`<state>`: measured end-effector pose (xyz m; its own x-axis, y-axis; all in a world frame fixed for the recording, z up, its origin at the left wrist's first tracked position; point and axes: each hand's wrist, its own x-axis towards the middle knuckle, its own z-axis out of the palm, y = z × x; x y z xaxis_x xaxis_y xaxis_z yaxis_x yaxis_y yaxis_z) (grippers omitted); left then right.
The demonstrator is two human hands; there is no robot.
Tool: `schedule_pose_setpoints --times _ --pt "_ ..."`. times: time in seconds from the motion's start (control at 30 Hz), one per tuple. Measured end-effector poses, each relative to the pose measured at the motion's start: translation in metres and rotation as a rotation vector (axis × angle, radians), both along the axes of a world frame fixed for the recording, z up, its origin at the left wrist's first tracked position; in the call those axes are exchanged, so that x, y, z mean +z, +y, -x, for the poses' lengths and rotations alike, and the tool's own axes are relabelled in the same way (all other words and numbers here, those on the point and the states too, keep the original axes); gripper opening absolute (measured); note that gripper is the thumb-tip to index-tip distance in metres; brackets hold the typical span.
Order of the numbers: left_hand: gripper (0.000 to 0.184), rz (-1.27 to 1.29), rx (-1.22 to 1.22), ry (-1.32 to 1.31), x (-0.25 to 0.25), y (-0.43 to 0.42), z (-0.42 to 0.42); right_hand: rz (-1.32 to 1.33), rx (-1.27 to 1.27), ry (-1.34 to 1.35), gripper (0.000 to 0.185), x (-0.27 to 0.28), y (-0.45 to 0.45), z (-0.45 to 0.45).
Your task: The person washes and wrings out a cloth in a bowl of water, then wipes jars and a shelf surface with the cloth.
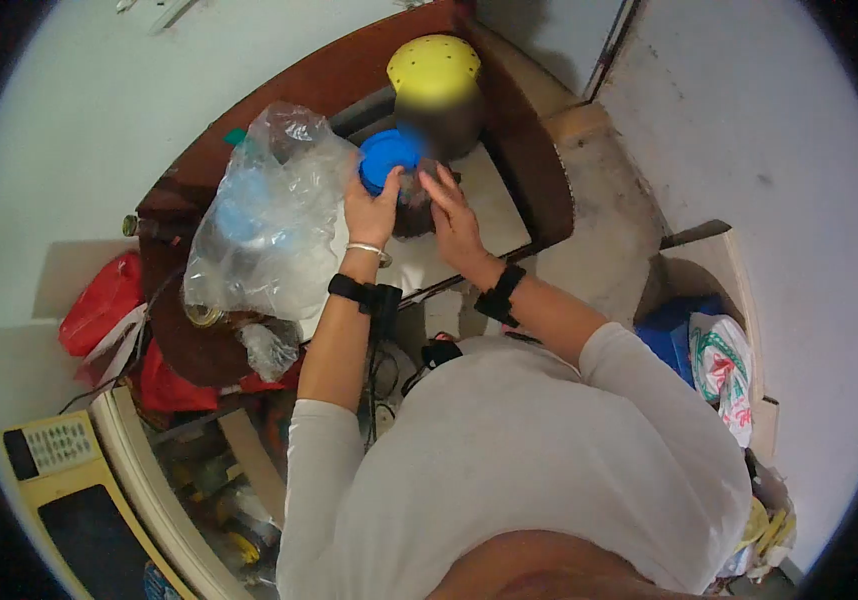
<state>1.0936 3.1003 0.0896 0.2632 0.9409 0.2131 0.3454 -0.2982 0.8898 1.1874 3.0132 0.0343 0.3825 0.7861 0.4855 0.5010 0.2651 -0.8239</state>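
My left hand [373, 212] grips a round blue lid or shallow blue container [387, 158] by its near side, the thumb on top. Close on its right, my right hand [454, 215] has its fingers extended beside a dark, partly see-through object [413, 208], whose kind I cannot make out. Both hands are over the desk with a pale top [499, 215]. To the left of my left hand lies a large clear plastic bag [279, 215] with something light blue inside.
A yellow dotted cap [435, 68] is beyond my hands, the area below it blurred. A bottle [144, 227] and red bags [104, 300] are at the left. A yellow microwave [89, 510] stands lower left. Blue and white bags [721, 370] sit at the right.
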Motion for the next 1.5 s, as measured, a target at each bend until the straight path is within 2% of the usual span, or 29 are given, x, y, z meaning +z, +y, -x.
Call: schedule_pose_setpoints --times 0.1,0.17,0.2,0.27,0.37,0.4,0.47,0.5,0.53,0.6,0.63,0.73,0.8,0.83,0.9,1.03,1.1,1.13,1.2,1.33,1.4,1.43,1.5 --pt "0.052 0.005 -0.041 0.028 -0.008 0.005 0.003 -0.090 -0.024 0.161 0.046 0.014 0.020 -0.008" --pt "0.052 -0.069 -0.045 -0.004 -0.020 0.013 0.002 0.089 -0.026 0.402 0.044 0.018 0.026 -0.013" --pt "0.051 -0.137 -0.043 -0.037 -0.025 0.014 0.002 0.087 -0.031 0.401 0.044 0.011 0.032 -0.019" --pt "0.052 -0.079 -0.062 -0.056 -0.016 0.010 -0.001 0.028 0.195 0.613 0.046 -0.008 0.042 -0.033" --pt "0.056 -0.047 -0.043 -0.034 -0.021 0.002 0.005 0.170 0.228 0.697 0.052 -0.002 0.016 -0.026" --pt "0.059 -0.071 -0.002 0.001 -0.022 0.001 0.007 0.162 0.221 0.694 0.052 0.000 0.007 -0.019" --pt "0.062 -0.057 -0.002 0.069 -0.022 -0.007 0.019 0.049 0.107 0.408 0.055 -0.003 -0.015 -0.001" --pt "0.066 -0.037 0.010 0.142 -0.023 -0.013 0.024 0.119 0.085 0.403 0.057 -0.006 -0.023 0.006" --pt "0.066 -0.012 0.009 0.152 -0.013 -0.024 0.024 0.143 0.081 0.414 0.057 -0.011 -0.029 0.011" --pt "0.063 -0.067 -0.008 0.290 0.009 -0.035 0.023 0.054 -0.057 0.163 0.056 -0.010 -0.030 0.016" --pt "0.063 -0.063 -0.003 0.292 0.008 -0.033 0.024 0.058 -0.051 0.164 0.056 -0.006 -0.028 0.016" --pt "0.066 -0.036 -0.023 0.217 0.001 -0.029 0.027 0.068 -0.049 0.215 0.047 0.000 -0.022 0.005" --pt "0.068 -0.054 -0.055 0.196 -0.004 -0.028 0.029 0.461 -0.061 0.404 0.035 -0.015 -0.007 -0.014" --pt "0.068 -0.053 -0.055 0.197 -0.003 -0.029 0.028 0.462 -0.060 0.404 0.035 -0.024 -0.002 -0.019" --pt "0.069 -0.057 -0.023 0.216 0.003 -0.030 0.026 0.324 0.123 0.588 0.027 -0.025 0.005 -0.023" --pt "0.073 -0.089 0.026 0.180 -0.001 -0.029 0.025 0.399 0.038 0.793 0.030 -0.006 -0.019 0.000" --pt "0.071 0.003 -0.015 0.218 0.000 -0.030 0.026 0.241 0.104 1.009 0.036 -0.012 -0.031 0.012" --pt "0.071 0.009 -0.012 0.222 0.003 -0.031 0.026 0.248 0.106 1.012 0.036 -0.012 -0.034 0.017" --pt "0.070 0.022 -0.030 0.205 0.008 -0.033 0.026 0.178 -0.027 0.452 0.038 -0.010 -0.034 0.026" --pt "0.071 0.018 -0.065 0.178 0.008 -0.031 0.028 0.143 0.033 0.459 0.036 0.002 -0.027 0.014" --pt "0.071 0.030 -0.072 0.248 0.013 -0.032 0.029 0.405 0.124 0.833 0.036 0.014 -0.015 -0.004" --pt "0.071 0.032 -0.074 0.249 0.009 -0.031 0.030 0.406 0.122 0.834 0.036 0.004 -0.001 -0.013" --pt "0.073 0.005 -0.095 0.184 0.002 -0.026 0.031 0.497 0.276 0.943 0.039 -0.021 0.027 -0.028"
